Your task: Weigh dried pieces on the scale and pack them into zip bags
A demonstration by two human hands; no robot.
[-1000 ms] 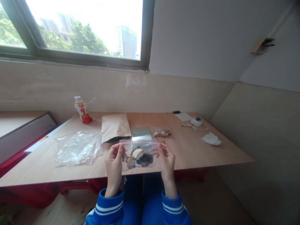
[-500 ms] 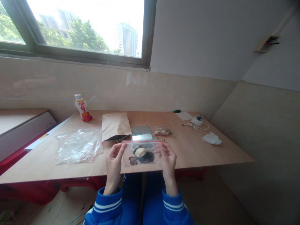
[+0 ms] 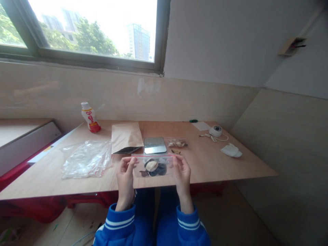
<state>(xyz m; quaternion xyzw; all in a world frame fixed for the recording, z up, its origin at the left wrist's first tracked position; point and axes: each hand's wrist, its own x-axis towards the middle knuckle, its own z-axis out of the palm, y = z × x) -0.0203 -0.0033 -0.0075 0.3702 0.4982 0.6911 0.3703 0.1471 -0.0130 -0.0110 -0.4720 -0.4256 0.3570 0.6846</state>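
Note:
A clear zip bag [image 3: 169, 167] with a red strip along its top hangs between my hands above the table's front edge. Dark and pale pieces [image 3: 151, 166], which look like shells or dried slices, lie inside it. My left hand [image 3: 126, 171] pinches the top left corner, and my right hand [image 3: 181, 171] pinches the top right one. Just beyond the bag is a flat silver scale [image 3: 155, 145]. Right of that lies another clear bag [image 3: 177, 142] of pale pieces, with a loose brownish piece [image 3: 176, 152] in front of it.
An open kraft pouch [image 3: 126, 136] and a heap of clear zip bags [image 3: 85, 160] lie on the left of the wooden table [image 3: 210, 164]. A bottle [image 3: 90, 118] stands behind them. On the right are a white fan-like device [image 3: 215, 131] with a cord, crumpled tissue [image 3: 231, 150] and paper [image 3: 201, 126].
The lower part of the bag has tilted, so it looks shorter, and the pieces inside have shifted slightly. Both hands keep their pinch and have drawn a little closer together.

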